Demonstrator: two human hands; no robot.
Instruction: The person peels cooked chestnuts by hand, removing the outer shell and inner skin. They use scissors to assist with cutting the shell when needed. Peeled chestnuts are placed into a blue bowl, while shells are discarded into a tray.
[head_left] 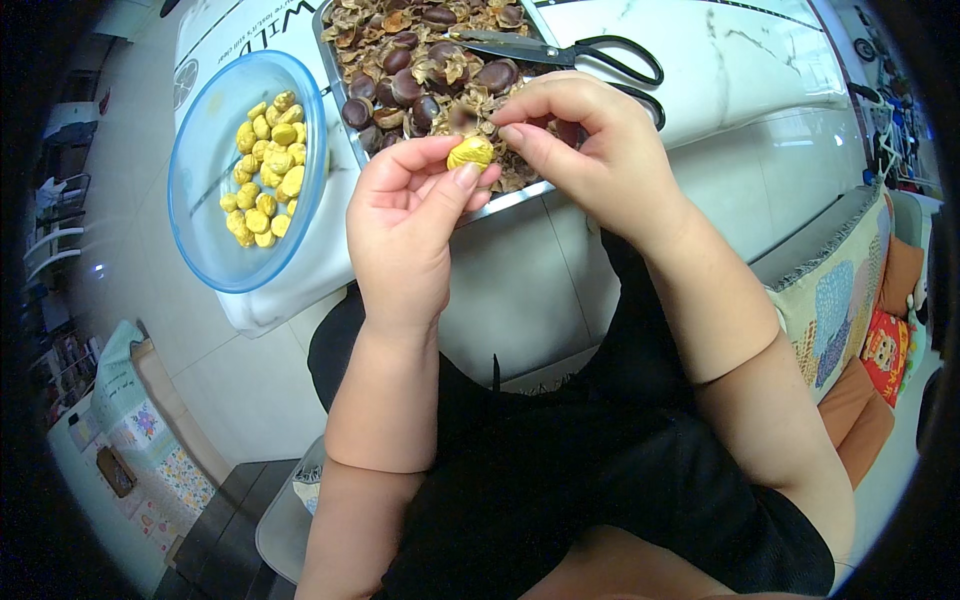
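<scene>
My left hand (pixel 408 215) grips a peeled yellow chestnut (pixel 470 153) between thumb and fingers, above the near edge of a metal tray (pixel 345 118). Just to the right of it, my right hand (pixel 592 150) has thumb and forefinger drawn together in a pinch. Whatever may be between those fingertips is too small to make out. A small dark blur (pixel 464 119) shows above the chestnut. Brown unpeeled chestnuts (pixel 405 88) and many dry shell pieces (pixel 365 25) fill the tray. Black-handled scissors (pixel 600 52) rest across its right side, blades over the shells.
Left of the tray, a clear blue-tinted oval bowl (pixel 182 205) holds several peeled yellow chestnuts (pixel 268 165). Both stand on a white marble-patterned tabletop (pixel 715 60). At the right is a seat with a patterned cover (pixel 825 310) and cushions (pixel 862 415).
</scene>
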